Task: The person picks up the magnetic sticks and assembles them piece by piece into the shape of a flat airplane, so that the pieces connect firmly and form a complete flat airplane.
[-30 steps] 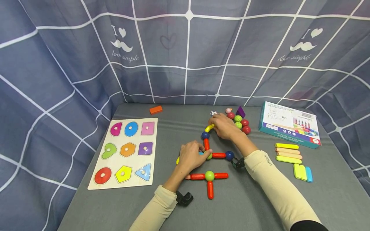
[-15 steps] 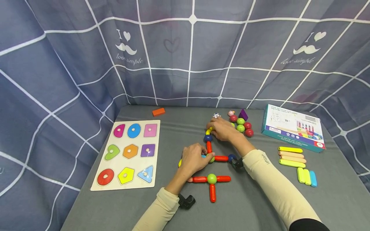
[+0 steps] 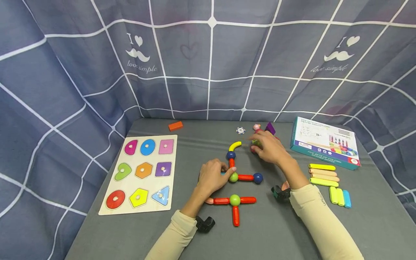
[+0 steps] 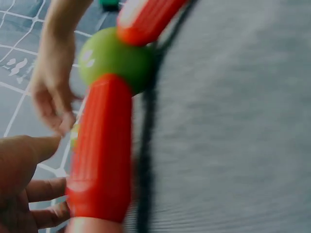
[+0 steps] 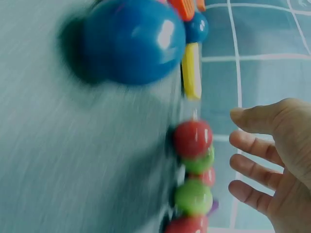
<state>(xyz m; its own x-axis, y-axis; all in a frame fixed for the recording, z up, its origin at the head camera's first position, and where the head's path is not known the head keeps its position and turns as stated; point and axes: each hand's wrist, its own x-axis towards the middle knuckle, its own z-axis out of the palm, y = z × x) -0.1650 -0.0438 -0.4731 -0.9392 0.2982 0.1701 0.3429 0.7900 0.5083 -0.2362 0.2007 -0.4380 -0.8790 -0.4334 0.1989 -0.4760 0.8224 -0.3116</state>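
My left hand (image 3: 212, 175) holds a blue stick (image 3: 222, 173) between thumb and fingers, the thumb touching a green ball (image 3: 233, 177). From this ball, one red stick (image 3: 245, 177) runs right to a blue ball (image 3: 258, 178). Another (image 3: 232, 163) leads up to a second blue ball (image 3: 231, 155), topped by a curved yellow piece (image 3: 235, 145). My right hand (image 3: 268, 147) hovers with fingers apart over red and green balls, partly covering them. In the right wrist view a red ball (image 5: 193, 138) and a green ball (image 5: 193, 196) lie beyond its fingertips, untouched.
Nearer me lies a second figure: a green ball (image 3: 235, 200) with three red sticks. A shape puzzle board (image 3: 173, 173) lies left. A box (image 3: 325, 141) and several loose sticks (image 3: 323, 173) are right. An orange block (image 3: 176, 125) and a poker chip (image 3: 240, 130) sit behind.
My right hand has let go of the curved yellow piece, which stays against the blue ball, and has moved right over the loose balls. The left hand keeps its place.
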